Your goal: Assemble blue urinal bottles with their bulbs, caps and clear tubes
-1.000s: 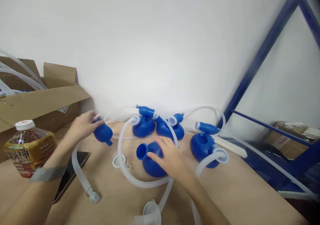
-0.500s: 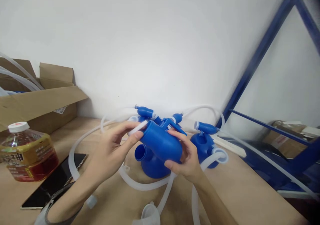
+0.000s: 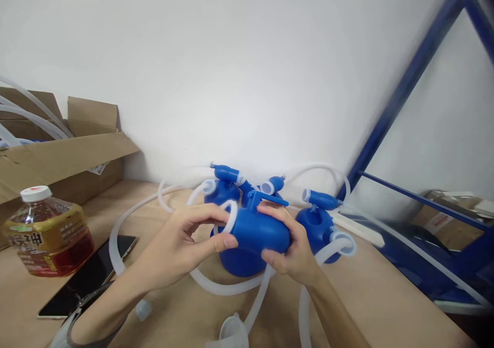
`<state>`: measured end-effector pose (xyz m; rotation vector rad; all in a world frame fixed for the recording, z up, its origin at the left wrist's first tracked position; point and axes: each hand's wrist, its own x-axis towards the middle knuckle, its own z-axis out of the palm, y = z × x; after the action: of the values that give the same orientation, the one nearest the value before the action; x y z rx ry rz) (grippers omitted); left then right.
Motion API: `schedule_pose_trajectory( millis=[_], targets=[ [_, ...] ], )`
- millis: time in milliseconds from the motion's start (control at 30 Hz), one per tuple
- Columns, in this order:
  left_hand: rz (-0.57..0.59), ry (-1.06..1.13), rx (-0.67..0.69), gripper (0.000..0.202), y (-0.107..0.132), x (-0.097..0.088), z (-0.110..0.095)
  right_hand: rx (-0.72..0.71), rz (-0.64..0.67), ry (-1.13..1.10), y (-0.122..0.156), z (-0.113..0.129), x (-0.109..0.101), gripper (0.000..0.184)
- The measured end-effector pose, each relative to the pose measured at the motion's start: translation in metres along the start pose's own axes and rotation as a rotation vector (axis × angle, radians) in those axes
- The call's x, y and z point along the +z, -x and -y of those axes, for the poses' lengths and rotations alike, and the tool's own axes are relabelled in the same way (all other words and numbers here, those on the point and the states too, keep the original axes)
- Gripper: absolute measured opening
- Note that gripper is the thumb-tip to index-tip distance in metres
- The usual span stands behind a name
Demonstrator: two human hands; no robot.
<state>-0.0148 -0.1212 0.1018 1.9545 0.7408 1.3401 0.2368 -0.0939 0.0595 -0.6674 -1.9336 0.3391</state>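
My right hand (image 3: 296, 247) grips a rounded blue plastic cup-shaped part (image 3: 257, 229), its open end turned left. My left hand (image 3: 179, 247) pinches a white ring (image 3: 233, 215) at that open end, fingertips at the rim. Whether the ring is fully seated on the rim I cannot tell. A narrow blue strip (image 3: 274, 200) sticks up and rightward from the part's top. Directly behind and below, partly hidden, stands a blue bottle (image 3: 239, 266). To the right, another blue bottle (image 3: 314, 229) has a clear hose (image 3: 328, 248) by its white collar.
At left are a cardboard box (image 3: 77, 155) holding hoses, a drink bottle (image 3: 50, 240) and a phone (image 3: 88, 281). More blue bottles with blue bulbs (image 3: 227, 173) stand near the wall. A translucent funnel-like piece (image 3: 234, 331) lies in front. Blue metal framing (image 3: 401, 96) rises at right.
The white ring has gone from edge-on beside the blue part's mouth to lying around its rim. The blue part has turned more level and shifted slightly right and down.
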Motion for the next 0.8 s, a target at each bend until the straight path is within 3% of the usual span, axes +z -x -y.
schedule_pose_trajectory(
  millis=[167,367,467,600,800],
  targets=[
    [0.0,0.223,-0.158,0.013,0.0,0.004,-0.001,0.014,-0.075,0.051,-0.003,0.009,0.001,0.056],
    [-0.208,0.059,-0.023,0.042,0.005,0.004,0.005,0.047,-0.054,-0.016,-0.004,0.013,-0.002,0.057],
    [-0.117,-0.086,0.008,0.05,0.008,0.003,0.006,0.069,-0.038,-0.058,-0.003,0.014,-0.001,0.057],
    [0.033,-0.244,0.01,0.034,0.015,0.013,0.006,0.134,-0.005,-0.147,-0.002,0.02,0.008,0.056],
    [-0.071,-0.315,0.143,0.056,0.027,0.036,0.015,0.163,0.017,-0.209,-0.002,0.029,0.014,0.057]
  ],
)
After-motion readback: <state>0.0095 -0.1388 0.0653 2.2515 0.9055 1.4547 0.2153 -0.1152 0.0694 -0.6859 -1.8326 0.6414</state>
